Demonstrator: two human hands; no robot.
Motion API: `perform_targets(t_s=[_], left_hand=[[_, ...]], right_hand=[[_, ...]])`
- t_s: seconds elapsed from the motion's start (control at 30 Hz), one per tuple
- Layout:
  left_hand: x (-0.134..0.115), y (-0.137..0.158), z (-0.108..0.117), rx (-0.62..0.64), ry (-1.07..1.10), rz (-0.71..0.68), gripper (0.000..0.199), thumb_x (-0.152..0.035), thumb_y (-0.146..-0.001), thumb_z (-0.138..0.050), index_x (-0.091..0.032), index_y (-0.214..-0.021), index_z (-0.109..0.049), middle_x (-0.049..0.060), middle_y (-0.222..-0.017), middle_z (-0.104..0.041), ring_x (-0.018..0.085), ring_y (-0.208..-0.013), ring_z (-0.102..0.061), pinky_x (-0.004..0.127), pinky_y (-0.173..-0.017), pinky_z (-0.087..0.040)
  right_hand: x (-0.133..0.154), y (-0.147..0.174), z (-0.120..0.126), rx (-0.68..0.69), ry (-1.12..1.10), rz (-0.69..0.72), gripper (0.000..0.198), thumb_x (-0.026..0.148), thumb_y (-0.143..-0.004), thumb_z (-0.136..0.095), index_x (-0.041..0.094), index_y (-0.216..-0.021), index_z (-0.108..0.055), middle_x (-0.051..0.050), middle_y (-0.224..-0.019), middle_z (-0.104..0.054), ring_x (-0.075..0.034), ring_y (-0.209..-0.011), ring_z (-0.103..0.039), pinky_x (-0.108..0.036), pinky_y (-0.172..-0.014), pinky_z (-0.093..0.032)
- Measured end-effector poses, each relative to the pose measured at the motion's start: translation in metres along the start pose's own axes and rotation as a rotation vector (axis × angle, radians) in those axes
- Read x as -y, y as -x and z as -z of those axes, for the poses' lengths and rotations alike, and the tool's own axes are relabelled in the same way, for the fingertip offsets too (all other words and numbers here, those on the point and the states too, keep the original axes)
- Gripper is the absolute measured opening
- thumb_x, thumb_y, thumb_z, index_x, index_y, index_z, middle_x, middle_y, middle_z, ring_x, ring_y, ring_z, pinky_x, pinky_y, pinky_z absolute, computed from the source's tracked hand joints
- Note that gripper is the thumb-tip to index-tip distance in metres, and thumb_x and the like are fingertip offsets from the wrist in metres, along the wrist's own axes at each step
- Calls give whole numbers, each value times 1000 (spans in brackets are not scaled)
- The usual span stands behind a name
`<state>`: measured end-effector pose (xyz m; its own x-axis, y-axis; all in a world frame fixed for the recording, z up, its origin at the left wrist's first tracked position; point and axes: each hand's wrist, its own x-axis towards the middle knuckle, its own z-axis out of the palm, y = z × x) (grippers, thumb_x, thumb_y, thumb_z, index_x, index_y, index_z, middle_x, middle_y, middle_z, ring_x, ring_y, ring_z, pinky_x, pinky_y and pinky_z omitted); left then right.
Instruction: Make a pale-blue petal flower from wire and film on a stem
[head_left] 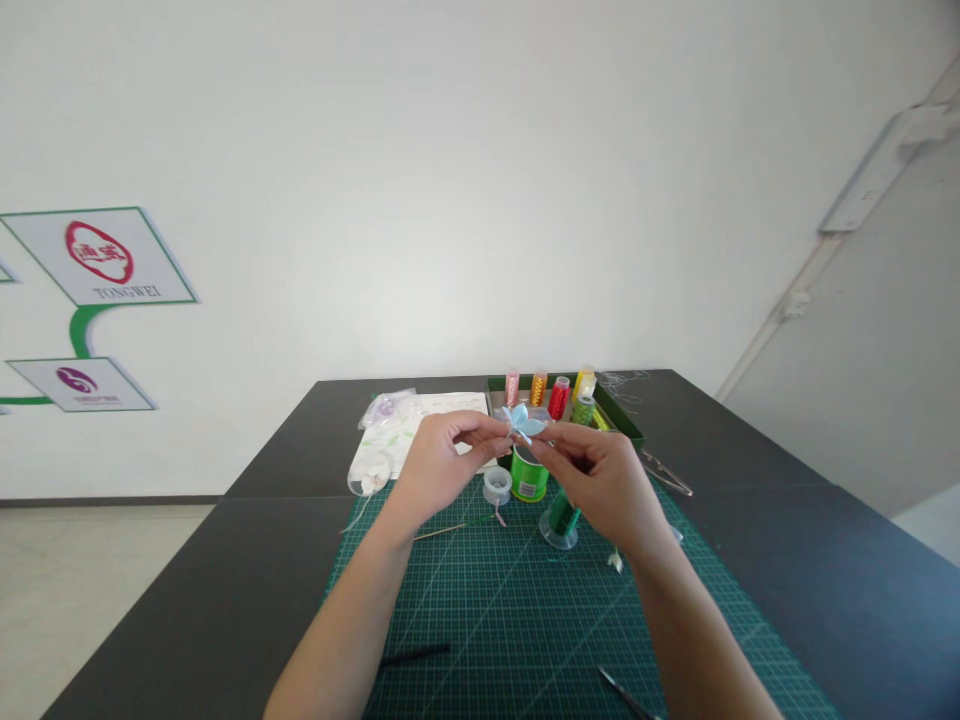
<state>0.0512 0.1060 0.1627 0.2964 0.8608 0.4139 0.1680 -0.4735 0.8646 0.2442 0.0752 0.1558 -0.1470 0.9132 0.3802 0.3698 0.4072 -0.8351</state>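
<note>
A small light-blue flower (523, 421) with pointed petals is held up between my two hands, above the far part of the green cutting mat (480, 610). My left hand (454, 455) pinches it from the left with thumb and fingertips. From the right, my right hand (592, 465) pinches a petal in the same way. Just below the flower stands a bright green tin (529, 475). Beside the tin are a small clear round container (496, 485) and a dark green thread spool (562, 518), which is partly behind my right hand.
A green tray (626, 425) with several coloured thread spools (559, 397) stands at the back. White paper (450, 403) and a plastic bag (388, 408) lie at back left. Near the front are a black stick-like item (416, 654) and a pointed metal tool (622, 690).
</note>
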Motion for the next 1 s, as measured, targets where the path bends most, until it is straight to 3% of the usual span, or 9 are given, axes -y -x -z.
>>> perform_targets(t_s=[0.2,0.33,0.53,0.73,1.0], left_hand=[[-2,1,0,-5,-74,-28,8,-22,-85,-72,-16,-86,-77,5,-81,-77,16,-74,-70,26,-70,-55],[-3,1,2,-41,-192,-87,8,-22,-87,-70,-17,-84,-76,4,-79,-76,16,-73,-68,26,-68,-51],[4,-3,-1,-61,-502,-152,11,-16,-89,-67,-18,-81,-75,2,-77,-74,16,-71,-64,28,-68,-46],[3,3,-13,107,-666,-216,22,-10,-93,-56,-18,-80,-72,3,-77,-69,18,-76,-62,29,-70,-44],[-1,10,-23,193,-744,-366,23,-5,-91,-55,-18,-88,-73,5,-83,-70,20,-81,-64,35,-78,-51]], right_hand=[[1,-2,-1,19,-75,-47,40,52,-91,-64,15,-84,-75,5,-49,-42,-8,-45,-30,-25,-43,-22],[0,-2,8,167,-147,-140,41,52,-89,-65,15,-99,-77,6,-46,-46,-7,-38,-32,-22,-38,-23],[3,4,35,348,-98,-134,37,50,-90,-66,16,-99,-78,5,-46,-46,-8,-40,-40,-20,-39,-29],[2,7,49,335,-160,-89,39,51,-89,-68,16,-101,-79,4,-47,-48,-8,-40,-42,-20,-39,-31],[-17,-3,47,168,-193,-61,54,49,-95,-60,14,-135,-66,6,-49,-44,-8,-41,-37,-20,-41,-29]])
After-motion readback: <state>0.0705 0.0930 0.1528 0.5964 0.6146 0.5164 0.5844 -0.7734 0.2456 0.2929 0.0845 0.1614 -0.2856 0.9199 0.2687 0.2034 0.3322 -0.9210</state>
